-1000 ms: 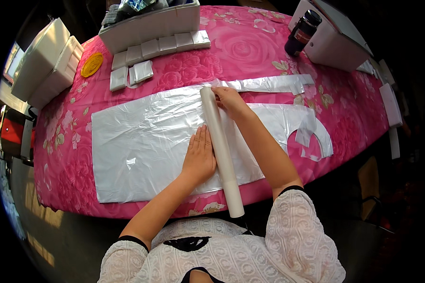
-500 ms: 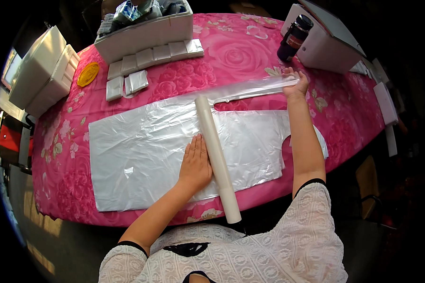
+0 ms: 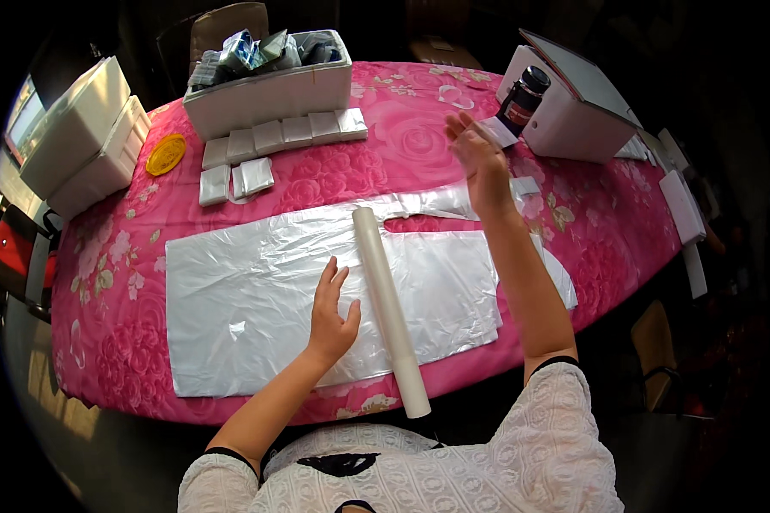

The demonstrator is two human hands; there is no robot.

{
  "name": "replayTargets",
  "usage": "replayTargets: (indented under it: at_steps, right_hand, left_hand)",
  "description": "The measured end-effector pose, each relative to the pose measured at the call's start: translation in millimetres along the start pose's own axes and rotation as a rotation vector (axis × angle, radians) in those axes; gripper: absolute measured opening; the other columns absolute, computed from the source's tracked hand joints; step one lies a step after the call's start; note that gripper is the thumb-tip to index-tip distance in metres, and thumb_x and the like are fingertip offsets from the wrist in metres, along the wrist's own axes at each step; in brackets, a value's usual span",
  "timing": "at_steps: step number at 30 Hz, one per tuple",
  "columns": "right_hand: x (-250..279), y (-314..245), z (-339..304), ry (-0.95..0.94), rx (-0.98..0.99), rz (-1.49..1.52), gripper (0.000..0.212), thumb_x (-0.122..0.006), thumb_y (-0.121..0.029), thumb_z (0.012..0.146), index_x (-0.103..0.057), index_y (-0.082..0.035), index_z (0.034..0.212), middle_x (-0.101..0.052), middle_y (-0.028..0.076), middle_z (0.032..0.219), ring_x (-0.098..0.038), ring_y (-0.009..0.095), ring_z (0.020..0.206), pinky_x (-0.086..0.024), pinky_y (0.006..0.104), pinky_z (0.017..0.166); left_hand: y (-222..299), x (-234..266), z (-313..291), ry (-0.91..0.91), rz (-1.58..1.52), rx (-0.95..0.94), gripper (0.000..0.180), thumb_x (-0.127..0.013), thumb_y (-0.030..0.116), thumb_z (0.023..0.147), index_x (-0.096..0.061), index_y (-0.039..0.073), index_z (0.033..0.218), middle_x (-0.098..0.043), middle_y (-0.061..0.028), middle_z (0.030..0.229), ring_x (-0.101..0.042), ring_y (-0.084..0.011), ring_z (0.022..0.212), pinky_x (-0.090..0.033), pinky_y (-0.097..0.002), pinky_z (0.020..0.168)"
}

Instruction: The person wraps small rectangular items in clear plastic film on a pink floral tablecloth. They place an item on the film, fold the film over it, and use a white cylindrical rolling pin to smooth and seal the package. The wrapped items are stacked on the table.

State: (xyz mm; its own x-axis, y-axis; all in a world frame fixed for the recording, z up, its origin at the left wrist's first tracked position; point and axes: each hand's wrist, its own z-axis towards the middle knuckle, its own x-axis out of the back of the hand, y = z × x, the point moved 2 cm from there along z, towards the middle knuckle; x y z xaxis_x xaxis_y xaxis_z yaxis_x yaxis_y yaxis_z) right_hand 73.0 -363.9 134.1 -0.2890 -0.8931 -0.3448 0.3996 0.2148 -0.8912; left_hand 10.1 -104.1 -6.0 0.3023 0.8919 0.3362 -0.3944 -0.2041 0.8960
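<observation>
Left hand (image 3: pixel 334 321) gripped nothing, fingers spread; right hand (image 3: pixel 486 175) blurred, grip couldn't be told, at one o'clock from white tube (image 3: pixel 391 321). Tube lay across silvery plastic sheeting (image 3: pixel 231 299), left hand's three o'clock.

Glare streaks the plastic sheet (image 3: pixel 257 299); the right fingers (image 3: pixel 470 142) look blurred.

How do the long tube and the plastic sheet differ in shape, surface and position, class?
Shape: the tube is narrow and round; the sheet is broad and flat.
Surface: the tube looks smooth and dull; the sheet is shiny and creased.
Position: the tube lies across the sheet, while the sheet is spread on the pink tablecloth.
Shared: both are pale.
</observation>
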Motion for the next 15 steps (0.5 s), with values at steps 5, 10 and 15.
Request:
replayTargets:
  at_steps: [5, 10, 15]
  right_hand:
    - [-122, 51, -101, -0.675, 0.225, -0.512, 0.048, -0.061, -0.021, 0.082, -0.049, -0.002, 0.125, -0.054, 0.013, 0.123, -0.048, 0.024, 0.118, -0.037, 0.0337, 0.097]
    - [-203, 94, -181, -1.082, 0.48, -0.596, 0.053, -0.069, -0.022, 0.069, -0.052, -0.001, 0.115, -0.048, 0.019, 0.125, -0.036, 0.036, 0.124, -0.029, 0.0452, 0.101]
    - [-242, 112, -221, -1.274, 0.482, -0.62, 0.075, -0.071, -0.022, 0.065, -0.038, -0.002, 0.13, -0.037, 0.021, 0.133, -0.029, 0.036, 0.128, -0.025, 0.0456, 0.104]
  left_hand:
    - [3, 53, 22, -0.35, -1.354, 0.643, 0.067, -0.032, 0.052, 0.09, -0.041, -0.005, 0.123, -0.049, -0.0178, 0.122, -0.053, -0.0267, 0.109, -0.044, -0.0359, 0.092]
    - [-27, 128, 9, -0.477, -1.313, 0.783, 0.071, -0.039, 0.057, 0.085, -0.04, 0.0, 0.128, -0.051, -0.0228, 0.118, -0.052, -0.0339, 0.108, -0.042, -0.0451, 0.092]
    - [-45, 182, 0, -0.683, -0.761, 0.872, 0.062, -0.065, 0.028, 0.08, -0.039, -0.002, 0.128, -0.061, -0.0185, 0.099, -0.061, -0.0213, 0.091, -0.049, -0.0327, 0.077]
